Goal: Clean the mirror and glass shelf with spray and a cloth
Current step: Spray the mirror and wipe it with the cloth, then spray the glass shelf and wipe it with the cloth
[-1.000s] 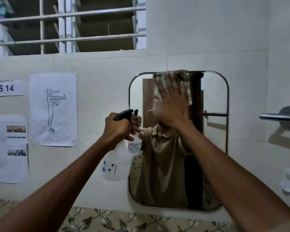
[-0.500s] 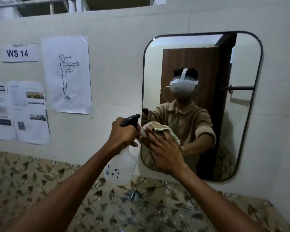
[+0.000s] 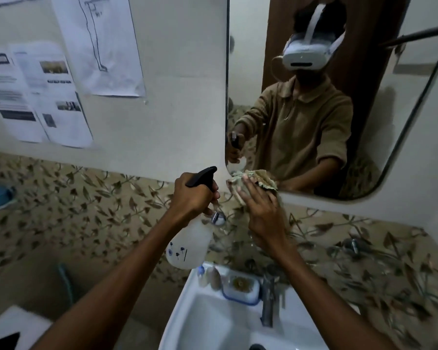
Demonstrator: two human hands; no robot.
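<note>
A dark-framed wall mirror with rounded corners fills the upper right. My right hand lies flat on a beige cloth, pressing it against the mirror's lower left corner and the wall just under it. My left hand grips the black trigger head of a translucent white spray bottle, held just left of the cloth, nozzle pointing at the mirror. The glass shelf under the mirror is barely visible, with a chrome bracket at its left end behind the bottle.
A white sink with a chrome tap sits below, with small bottles and a soap dish on its back ledge. Papers are stuck on the wall at left. Leaf-patterned tiles run beneath the mirror.
My right hand has wiped the cloth from the mirror's top down to its lower left corner. My view has tilted down, bringing the sink in. My left hand keeps holding the bottle.
</note>
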